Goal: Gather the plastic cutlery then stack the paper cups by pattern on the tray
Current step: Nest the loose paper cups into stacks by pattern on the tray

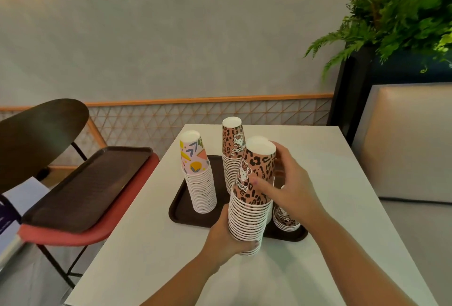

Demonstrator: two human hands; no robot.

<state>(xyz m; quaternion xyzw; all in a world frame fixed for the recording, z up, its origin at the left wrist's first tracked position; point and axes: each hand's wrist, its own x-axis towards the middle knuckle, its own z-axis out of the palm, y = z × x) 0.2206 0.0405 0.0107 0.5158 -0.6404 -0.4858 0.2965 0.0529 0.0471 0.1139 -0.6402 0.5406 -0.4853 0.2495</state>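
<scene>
A dark brown tray (181, 204) lies on the white table (151, 252). On it stand a stack of colourful-pattern cups (199, 178) at the left and a leopard-print stack (232, 156) behind. My left hand (226, 234) grips the bottom of a tall leopard-print stack (252, 198), tilted, above the tray's front edge. My right hand (291, 183) holds that stack's top cup, fingers curled round it. A short leopard-print stack (285, 219) sits on the tray under my right wrist, partly hidden. No cutlery is in view.
A second dark tray (85, 186) rests on the red seat of a chair (80, 236) to the left. A cushioned bench (411, 144) stands at the right, with a planter of ferns (396, 17) behind it. A wall runs behind the table.
</scene>
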